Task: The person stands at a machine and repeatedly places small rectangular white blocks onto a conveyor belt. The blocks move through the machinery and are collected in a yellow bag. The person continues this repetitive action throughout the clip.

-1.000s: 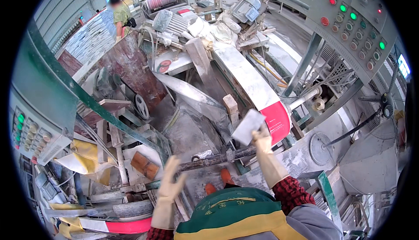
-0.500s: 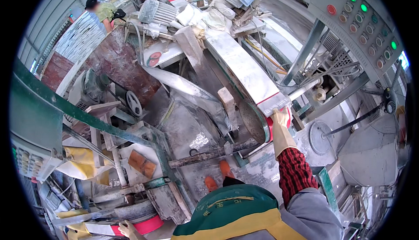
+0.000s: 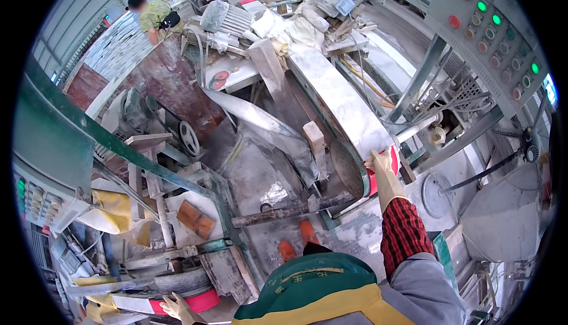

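Observation:
A cream glove covers my right hand [image 3: 383,165], which lies on the near end of a long white-topped belt [image 3: 346,106]. Its fingers reach onto the white surface beside the red end section [image 3: 373,182]; nothing shows held in them. My left hand [image 3: 176,307], also pale-gloved, is at the lower left by a second belt with a red curved end [image 3: 203,301] and a white top [image 3: 133,304]. The left fingers are apart and lie close to the red band, with nothing seen in them. Contact there is hard to judge.
A control panel [image 3: 494,35] with lit green and red buttons hangs at upper right. A wooden block [image 3: 314,136] and dusty bar [image 3: 290,208] lie between the belts. A green frame rail [image 3: 127,153] crosses the left. Another person [image 3: 157,14] bends over far left.
The view has shifted slightly. A red line across the right belt near my right hand no longer shows. My left hand has come further into view, its fingers more spread.

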Demonstrator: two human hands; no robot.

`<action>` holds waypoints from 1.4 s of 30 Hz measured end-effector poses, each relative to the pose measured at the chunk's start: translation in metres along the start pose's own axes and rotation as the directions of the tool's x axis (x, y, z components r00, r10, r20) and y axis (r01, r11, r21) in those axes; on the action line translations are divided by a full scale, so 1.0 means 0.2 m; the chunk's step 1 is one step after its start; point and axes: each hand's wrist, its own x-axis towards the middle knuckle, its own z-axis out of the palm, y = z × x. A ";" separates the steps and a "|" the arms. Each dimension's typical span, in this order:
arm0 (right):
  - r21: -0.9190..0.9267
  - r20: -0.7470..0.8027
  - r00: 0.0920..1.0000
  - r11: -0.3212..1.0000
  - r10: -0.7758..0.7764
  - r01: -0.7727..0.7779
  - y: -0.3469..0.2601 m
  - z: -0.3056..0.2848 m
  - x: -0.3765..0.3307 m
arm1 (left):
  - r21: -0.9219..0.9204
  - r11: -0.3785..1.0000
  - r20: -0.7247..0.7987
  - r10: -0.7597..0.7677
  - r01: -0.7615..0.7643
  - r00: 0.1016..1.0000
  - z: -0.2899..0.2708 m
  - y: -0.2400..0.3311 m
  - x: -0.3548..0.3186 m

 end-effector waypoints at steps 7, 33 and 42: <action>0.416 0.037 0.990 0.903 -0.138 0.110 0.15 -0.07 -0.17 | -0.156 0.982 -0.253 0.066 -0.108 0.965 -0.17 0.09 -0.01; -0.469 0.590 0.742 0.883 0.318 -0.005 0.76 -0.03 -0.71 | -0.082 0.997 -0.227 -0.005 -0.014 0.974 -0.29 0.09 0.03; -0.592 0.572 0.701 0.806 0.427 -0.008 0.79 -0.11 -0.76 | -0.086 0.996 -0.217 -0.001 -0.018 0.976 -0.32 0.11 -0.01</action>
